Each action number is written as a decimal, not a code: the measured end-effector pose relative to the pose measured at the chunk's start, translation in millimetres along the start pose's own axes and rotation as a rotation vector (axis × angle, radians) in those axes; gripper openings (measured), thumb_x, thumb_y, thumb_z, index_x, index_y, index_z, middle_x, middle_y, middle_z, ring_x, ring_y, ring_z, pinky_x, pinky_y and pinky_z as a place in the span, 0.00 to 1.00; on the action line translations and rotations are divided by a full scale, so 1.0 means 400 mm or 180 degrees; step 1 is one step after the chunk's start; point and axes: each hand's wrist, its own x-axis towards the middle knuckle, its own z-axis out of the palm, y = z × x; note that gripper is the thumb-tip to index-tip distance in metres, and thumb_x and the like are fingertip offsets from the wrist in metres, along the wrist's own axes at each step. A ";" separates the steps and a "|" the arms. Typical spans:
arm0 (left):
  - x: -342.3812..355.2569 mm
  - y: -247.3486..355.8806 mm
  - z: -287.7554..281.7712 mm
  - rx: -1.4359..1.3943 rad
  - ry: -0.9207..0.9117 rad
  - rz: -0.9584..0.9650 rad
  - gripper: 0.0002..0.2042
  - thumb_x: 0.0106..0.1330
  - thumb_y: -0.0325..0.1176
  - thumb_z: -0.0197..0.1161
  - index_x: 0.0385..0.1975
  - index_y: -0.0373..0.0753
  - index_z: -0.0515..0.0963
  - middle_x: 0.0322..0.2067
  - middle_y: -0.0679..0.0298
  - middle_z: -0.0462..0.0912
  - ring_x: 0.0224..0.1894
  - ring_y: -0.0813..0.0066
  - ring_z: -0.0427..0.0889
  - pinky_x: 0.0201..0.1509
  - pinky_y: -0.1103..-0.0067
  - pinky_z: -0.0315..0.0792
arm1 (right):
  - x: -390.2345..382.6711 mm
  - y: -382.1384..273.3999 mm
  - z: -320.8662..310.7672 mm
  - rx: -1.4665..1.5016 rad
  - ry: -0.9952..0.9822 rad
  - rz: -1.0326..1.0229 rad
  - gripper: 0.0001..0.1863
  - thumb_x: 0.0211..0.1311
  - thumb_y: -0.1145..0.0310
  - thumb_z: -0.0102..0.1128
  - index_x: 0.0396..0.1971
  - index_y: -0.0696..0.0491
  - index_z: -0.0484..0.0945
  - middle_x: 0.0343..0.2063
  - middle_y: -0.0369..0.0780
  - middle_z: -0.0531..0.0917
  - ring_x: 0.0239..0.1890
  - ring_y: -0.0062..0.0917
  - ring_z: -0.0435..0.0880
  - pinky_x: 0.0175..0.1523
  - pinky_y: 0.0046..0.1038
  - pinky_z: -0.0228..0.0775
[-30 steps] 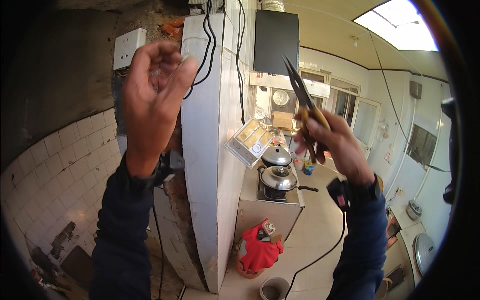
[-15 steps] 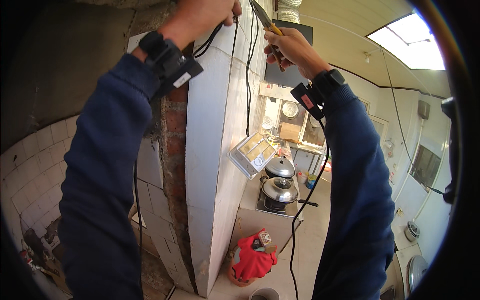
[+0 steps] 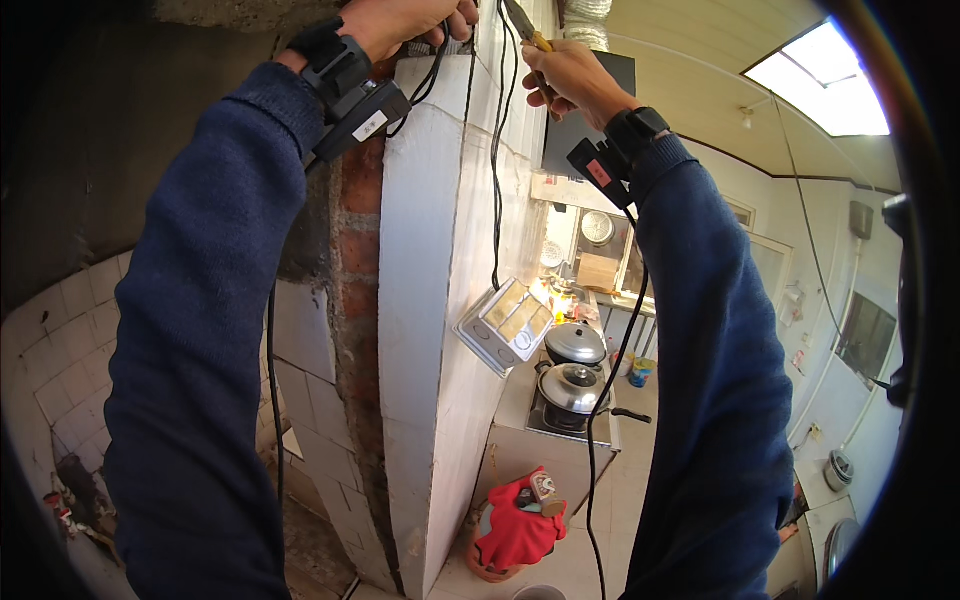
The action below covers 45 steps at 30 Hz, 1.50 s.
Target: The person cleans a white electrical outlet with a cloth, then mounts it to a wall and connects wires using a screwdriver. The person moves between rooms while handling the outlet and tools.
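Observation:
At the top of the white tiled column point(image 3: 420, 300), my left hand point(image 3: 410, 25) has curled fingers among black cables point(image 3: 435, 75); what they grip, if anything, is hidden. Just right of it, my right hand point(image 3: 570, 80) is closed round pliers point(image 3: 543, 46) with yellow handles and dark jaws pointing up toward the cables at the column. A longer black cable point(image 3: 497, 160) runs down the column's right face, and a square metal panel fixture point(image 3: 505, 330) hangs tilted at its lower end.
Two lidded pans point(image 3: 575, 385) stand on the stove counter beyond the column. Below is a red cloth point(image 3: 505, 530) over a cylinder. A dark range hood point(image 3: 560, 150) with a foil duct hangs behind my right hand. Broken brick point(image 3: 360, 240) shows along the column's left.
Since a second ago both hands have risen to the top of the column, bringing the pliers leftward to the cables. Over the last half second they have shifted only slightly.

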 end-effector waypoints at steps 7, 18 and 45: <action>0.006 -0.014 0.008 -0.0116 0.0091 0.0160 0.16 0.79 0.33 0.45 0.31 0.31 0.75 0.23 0.54 0.84 0.16 0.70 0.80 0.15 0.74 0.70 | 0.013 0.003 -0.002 -0.0088 0.0086 -0.0054 0.19 0.80 0.52 0.50 0.41 0.54 0.77 0.32 0.35 0.82 0.31 0.18 0.85 0.29 0.21 0.68; -0.008 -0.008 0.014 -0.0076 0.0180 0.0182 0.15 0.79 0.34 0.45 0.33 0.31 0.75 0.23 0.55 0.83 0.16 0.70 0.80 0.16 0.75 0.70 | 0.060 -0.050 -0.047 -0.0858 0.0401 -0.0341 0.22 0.75 0.56 0.54 0.28 0.60 0.79 0.23 0.39 0.81 0.18 0.22 0.80 0.21 0.28 0.66; 0.000 -0.020 0.029 -0.0201 0.0276 0.0156 0.15 0.80 0.34 0.45 0.36 0.30 0.75 0.24 0.55 0.84 0.17 0.70 0.81 0.16 0.75 0.72 | -0.026 -0.008 -0.089 -0.1475 0.0176 -0.0415 0.21 0.74 0.56 0.53 0.39 0.62 0.80 0.29 0.48 0.84 0.31 0.35 0.86 0.36 0.38 0.73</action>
